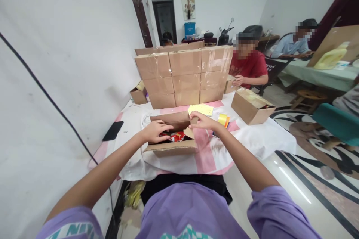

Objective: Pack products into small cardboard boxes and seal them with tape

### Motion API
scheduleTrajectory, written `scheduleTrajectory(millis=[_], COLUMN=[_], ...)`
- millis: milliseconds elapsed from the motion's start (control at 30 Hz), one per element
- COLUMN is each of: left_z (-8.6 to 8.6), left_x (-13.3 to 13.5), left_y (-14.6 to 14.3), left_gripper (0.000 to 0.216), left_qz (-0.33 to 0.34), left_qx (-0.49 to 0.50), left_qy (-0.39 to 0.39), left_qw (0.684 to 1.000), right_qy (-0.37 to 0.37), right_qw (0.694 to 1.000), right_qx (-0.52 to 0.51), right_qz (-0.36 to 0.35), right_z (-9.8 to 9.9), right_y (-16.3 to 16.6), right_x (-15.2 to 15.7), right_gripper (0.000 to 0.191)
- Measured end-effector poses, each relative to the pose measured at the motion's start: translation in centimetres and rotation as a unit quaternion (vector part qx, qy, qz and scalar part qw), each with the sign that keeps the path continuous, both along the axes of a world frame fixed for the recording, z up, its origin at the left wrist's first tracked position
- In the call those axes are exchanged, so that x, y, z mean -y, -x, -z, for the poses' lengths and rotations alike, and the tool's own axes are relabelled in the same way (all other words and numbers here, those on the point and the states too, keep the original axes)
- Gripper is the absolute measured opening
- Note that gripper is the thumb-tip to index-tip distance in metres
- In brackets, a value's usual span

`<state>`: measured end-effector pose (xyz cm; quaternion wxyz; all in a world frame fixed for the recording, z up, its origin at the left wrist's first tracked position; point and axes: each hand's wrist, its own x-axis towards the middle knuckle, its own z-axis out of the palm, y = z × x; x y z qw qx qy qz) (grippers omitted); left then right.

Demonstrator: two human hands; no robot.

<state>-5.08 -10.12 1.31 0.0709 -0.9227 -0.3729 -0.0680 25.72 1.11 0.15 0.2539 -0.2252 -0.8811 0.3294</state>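
In front of me on the table stands an open cardboard box (pixel 174 151), its flaps folded out. Red shiny packets (pixel 177 136) lie inside it, partly hidden by the walls and my fingers. My left hand (pixel 156 132) reaches over the box's left end, fingers stretched out above the packets; whether it touches them I cannot tell. At the right end, my right hand (pixel 204 121) has its thumb and fingers around the box's upright end flap (pixel 193 120).
Behind the box rises a wall of taped cartons (pixel 185 78). Another carton (pixel 249 110) stands right, near a tape roll (pixel 223 119) and yellow sheet (pixel 202 109). A black phone-like slab (pixel 113 130) lies left. A person in red (pixel 249 65) sits across the table.
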Motion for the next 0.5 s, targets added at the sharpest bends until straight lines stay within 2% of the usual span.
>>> scheduleTrajectory(millis=[200, 333, 433, 500], left_z=[-0.4, 0.4, 1.5, 2.3], left_x=[0.1, 0.8, 1.3, 1.5], left_y=[0.6, 2.0, 3.1, 3.4], left_gripper=[0.049, 0.039, 0.045, 0.051], left_qz=[0.038, 0.032, -0.026, -0.078], left_qx=[-0.034, 0.095, 0.18, 0.244], left_qy=[-0.014, -0.063, -0.112, -0.15], left_qw=[0.999, 0.993, 0.977, 0.955], right_qy=[0.039, 0.05, 0.055, 0.053], right_qw=[0.999, 0.997, 0.995, 0.995], right_qx=[-0.008, -0.019, -0.021, -0.019], right_qz=[0.031, 0.053, 0.075, 0.087], right_z=[0.7, 0.6, 0.7, 0.8], right_y=[0.0, 0.2, 0.6, 0.9], right_x=[1.2, 1.7, 1.7, 1.6], right_gripper=[0.032, 0.03, 0.028, 0.028])
